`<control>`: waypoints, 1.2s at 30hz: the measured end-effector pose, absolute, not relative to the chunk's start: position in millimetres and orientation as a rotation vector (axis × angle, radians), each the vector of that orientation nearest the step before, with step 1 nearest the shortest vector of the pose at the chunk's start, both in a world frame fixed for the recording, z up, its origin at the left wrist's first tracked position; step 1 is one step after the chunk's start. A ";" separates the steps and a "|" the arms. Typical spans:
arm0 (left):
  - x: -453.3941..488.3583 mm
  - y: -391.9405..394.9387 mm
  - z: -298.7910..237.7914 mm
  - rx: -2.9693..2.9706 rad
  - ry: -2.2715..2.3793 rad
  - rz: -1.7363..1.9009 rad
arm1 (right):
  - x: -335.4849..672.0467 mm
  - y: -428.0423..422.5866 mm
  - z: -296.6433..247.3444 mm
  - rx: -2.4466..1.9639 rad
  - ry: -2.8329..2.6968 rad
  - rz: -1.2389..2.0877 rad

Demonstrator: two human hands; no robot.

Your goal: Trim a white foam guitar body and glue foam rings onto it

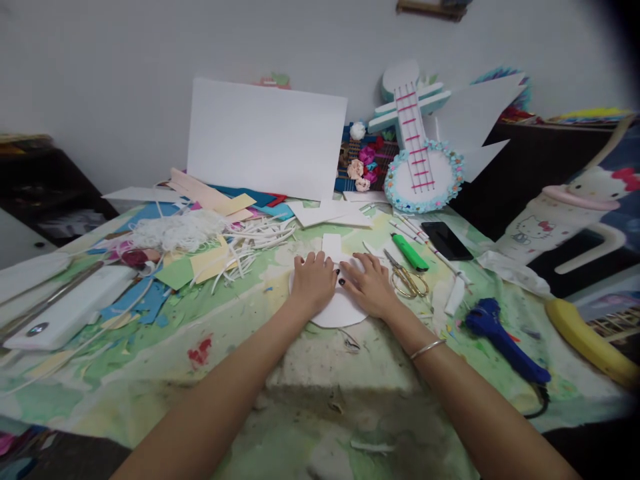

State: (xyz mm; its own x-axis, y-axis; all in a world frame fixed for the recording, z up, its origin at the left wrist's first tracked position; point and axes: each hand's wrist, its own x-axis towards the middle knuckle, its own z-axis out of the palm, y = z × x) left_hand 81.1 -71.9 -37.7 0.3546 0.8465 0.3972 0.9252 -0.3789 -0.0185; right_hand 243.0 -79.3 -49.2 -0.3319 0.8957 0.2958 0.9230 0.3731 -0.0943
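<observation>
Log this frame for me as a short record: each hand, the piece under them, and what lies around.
Left hand: palm down on the white cut-out, fingers toward its neck
Right hand: palm down on the same piece, bracelet at the wrist
Piece: white cut-out, rounded body with a straight neck
Right of hands: gold-handled scissors, green cutter, dark phone, blue glue gun
Left of hands: tangled white string, white strips
Behind: upright white board, model instrument with blue-trimmed body
</observation>
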 end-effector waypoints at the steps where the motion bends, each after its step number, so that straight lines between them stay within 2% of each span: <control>1: 80.9 -72.1 -37.7 -2.378 -1.589 -0.478 | 243.0 -79.4 -49.0 -1.604 -2.340 -0.131; 36: 73.4 -67.6 -41.7 -2.392 -1.590 -0.470 | 244.3 -80.4 -50.8 -1.420 -2.182 -0.224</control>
State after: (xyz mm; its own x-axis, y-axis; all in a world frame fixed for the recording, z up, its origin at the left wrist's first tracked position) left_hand 73.4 -67.6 -41.7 0.3594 0.8491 0.3870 0.9231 -0.3842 -0.0142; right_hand 244.3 -80.4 -50.8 -0.3130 0.8024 0.5081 0.8888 0.4360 -0.1411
